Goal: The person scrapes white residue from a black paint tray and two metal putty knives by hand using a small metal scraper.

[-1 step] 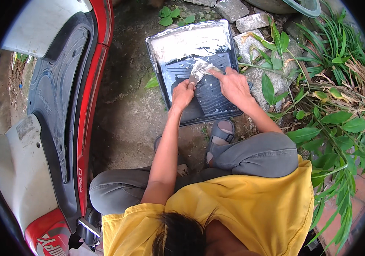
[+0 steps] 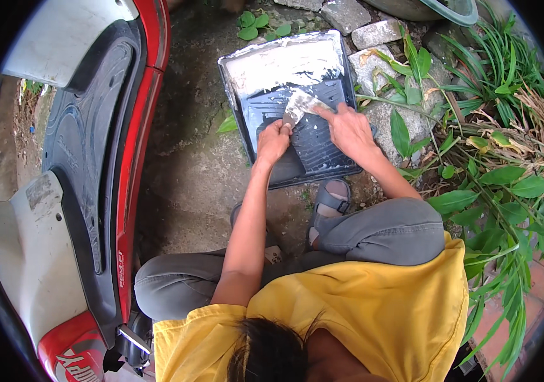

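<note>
A black paint tray (image 2: pixel 352 149) lies on the ground in front of me, its far end coated with thick white paint (image 2: pixel 285 63) and its ridged slope smeared with streaks. Over that slope is a paint-smeared scraper (image 2: pixel 300 103), its blade caked in white. My left hand (image 2: pixel 273 141) is closed round its narrow end. At the other end, my right hand (image 2: pixel 349 132) has curled fingers, the index finger against the whitened part. Whether a second small tool sits in the right hand, I cannot make out.
A red and white motor scooter (image 2: pixel 81 153) with a black footboard stands close on my left. Broken stones (image 2: pixel 377 33) lie beyond and right of the tray. Leafy plants (image 2: pixel 507 184) crowd the right side. My sandalled foot (image 2: pixel 331 200) is just below the tray.
</note>
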Available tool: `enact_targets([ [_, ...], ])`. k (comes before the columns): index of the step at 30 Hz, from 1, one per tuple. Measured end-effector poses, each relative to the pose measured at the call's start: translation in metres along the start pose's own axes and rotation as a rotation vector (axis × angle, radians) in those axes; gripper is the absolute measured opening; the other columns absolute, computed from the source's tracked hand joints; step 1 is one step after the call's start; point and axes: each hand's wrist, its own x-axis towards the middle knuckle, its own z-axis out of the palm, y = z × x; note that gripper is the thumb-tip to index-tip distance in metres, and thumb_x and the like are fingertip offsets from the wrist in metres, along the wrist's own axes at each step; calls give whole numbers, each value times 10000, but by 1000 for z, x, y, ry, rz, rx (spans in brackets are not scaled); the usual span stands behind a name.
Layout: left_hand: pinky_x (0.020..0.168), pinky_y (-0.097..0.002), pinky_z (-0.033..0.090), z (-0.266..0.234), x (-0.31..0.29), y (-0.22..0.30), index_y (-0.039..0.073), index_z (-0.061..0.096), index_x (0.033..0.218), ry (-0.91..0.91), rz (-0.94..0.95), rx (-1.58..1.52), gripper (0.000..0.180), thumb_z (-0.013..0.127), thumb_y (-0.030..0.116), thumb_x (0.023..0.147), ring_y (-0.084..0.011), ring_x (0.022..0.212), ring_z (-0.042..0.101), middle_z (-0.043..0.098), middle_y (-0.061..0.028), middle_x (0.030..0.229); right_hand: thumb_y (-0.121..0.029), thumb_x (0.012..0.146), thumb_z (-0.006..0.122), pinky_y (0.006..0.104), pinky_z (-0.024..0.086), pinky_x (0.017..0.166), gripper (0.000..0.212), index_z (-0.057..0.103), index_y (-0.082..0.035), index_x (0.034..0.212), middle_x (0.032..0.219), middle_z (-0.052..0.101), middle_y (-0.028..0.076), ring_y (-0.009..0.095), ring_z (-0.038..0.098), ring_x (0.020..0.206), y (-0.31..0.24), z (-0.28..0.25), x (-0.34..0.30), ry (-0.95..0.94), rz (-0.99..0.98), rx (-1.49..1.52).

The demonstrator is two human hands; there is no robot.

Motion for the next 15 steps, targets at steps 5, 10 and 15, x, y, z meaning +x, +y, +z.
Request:
enact_targets([
  [5,627,-342,437,-2,-1,2,50,599,794,-74,-82,-118,295,484,283,932,-172,611,582,588,-55,612,-69,863,526,444,506,611,396,627,-260,1195,803,567,190,374,614,686,2,-19,-13,-42,97,50],
  [10,464,-287,363,-5,-3,6,64,561,797,-155,-87,-294,275,464,268,952,-104,483,468,507,-2,557,-74,866,532,455,471,592,388,631,-261,1191,763,563,148,349,595,653,10,-23,-29,-20,166,226],
  [15,377,-247,294,-4,-6,12,72,540,818,-186,-122,-419,251,458,263,959,-79,420,398,465,21,540,-68,816,573,447,478,546,419,635,-243,1191,764,544,151,348,594,618,-3,-24,-39,-70,112,113],
])
